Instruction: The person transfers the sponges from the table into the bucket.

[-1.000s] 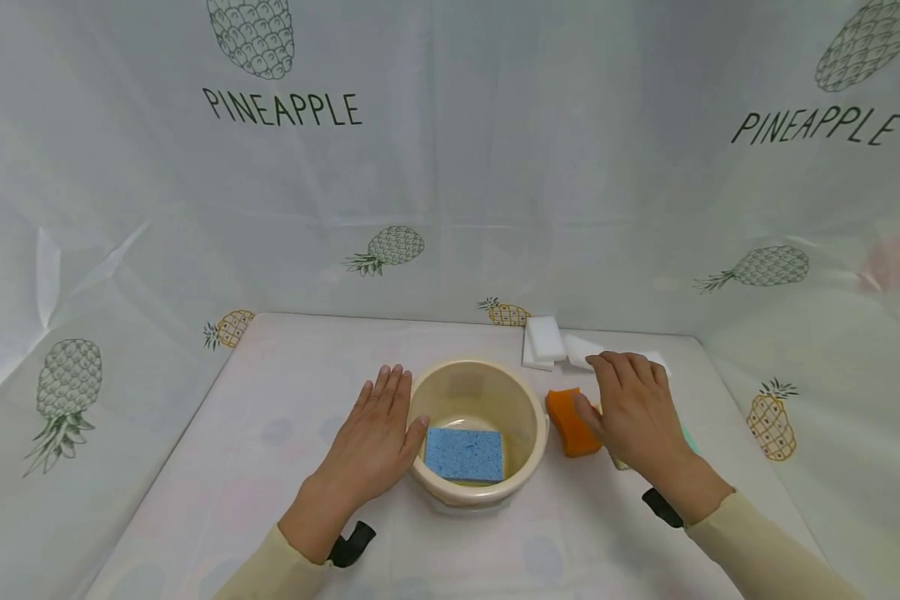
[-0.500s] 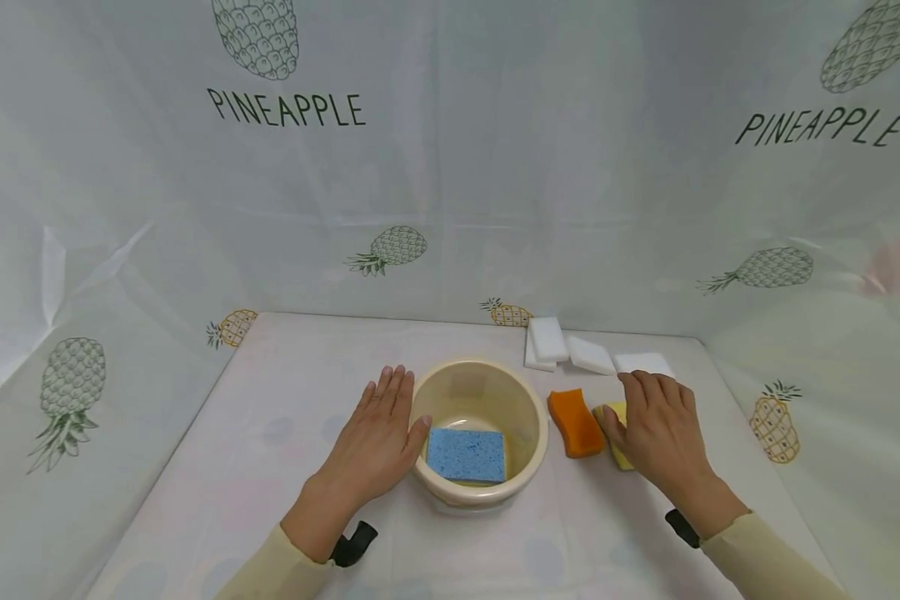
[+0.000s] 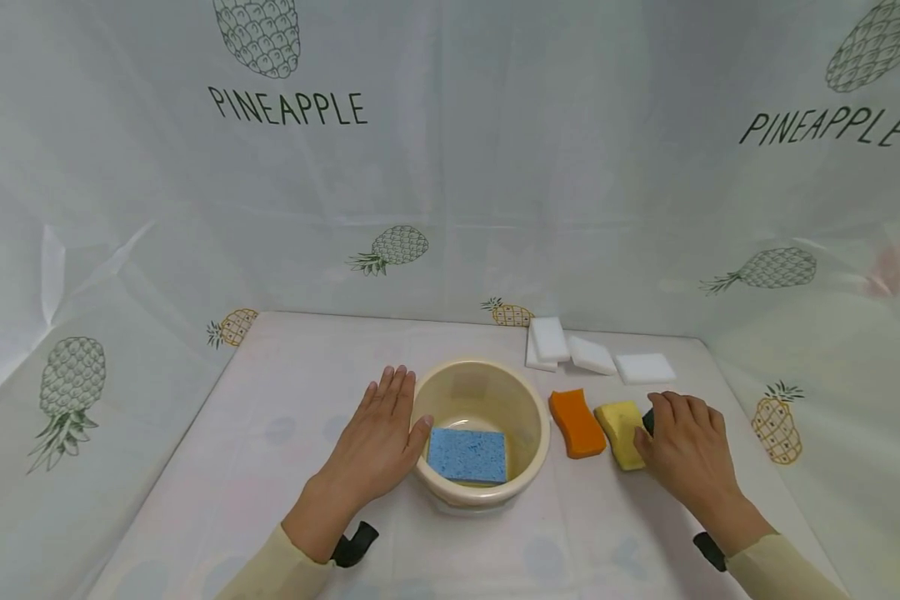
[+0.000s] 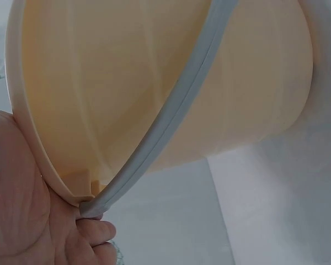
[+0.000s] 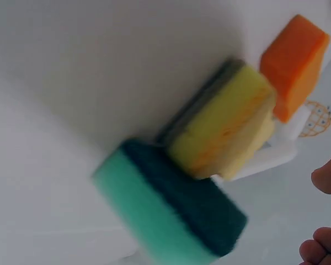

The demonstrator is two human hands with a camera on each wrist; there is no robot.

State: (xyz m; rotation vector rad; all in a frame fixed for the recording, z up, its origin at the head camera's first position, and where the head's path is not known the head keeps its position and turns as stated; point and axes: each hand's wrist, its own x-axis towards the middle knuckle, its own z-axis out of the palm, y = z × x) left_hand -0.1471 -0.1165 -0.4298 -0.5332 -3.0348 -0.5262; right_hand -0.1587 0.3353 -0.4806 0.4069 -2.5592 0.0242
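Cream bucket (image 3: 476,398): blue sponge (image 3: 467,456) contained, rim touched by left hand (image 3: 375,437), fingers straight, together. Green sponge (image 5: 171,199): overhung by right hand (image 3: 686,450), thumb and fingers parted.

I've a low pass along the near surface (image 3: 585,542). Leftward of the right fingers (image 3: 667,410), the yellow sponge (image 3: 619,435), orange sponge (image 3: 577,425) and bucket (image 3: 468,497) bar me in a row; white blocks (image 3: 549,339) line the back.

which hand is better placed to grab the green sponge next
Probably the right: the right hand looks free and, in the head view, partly covers the green sponge. The left hand rests against the bucket, on its far side from the sponge.
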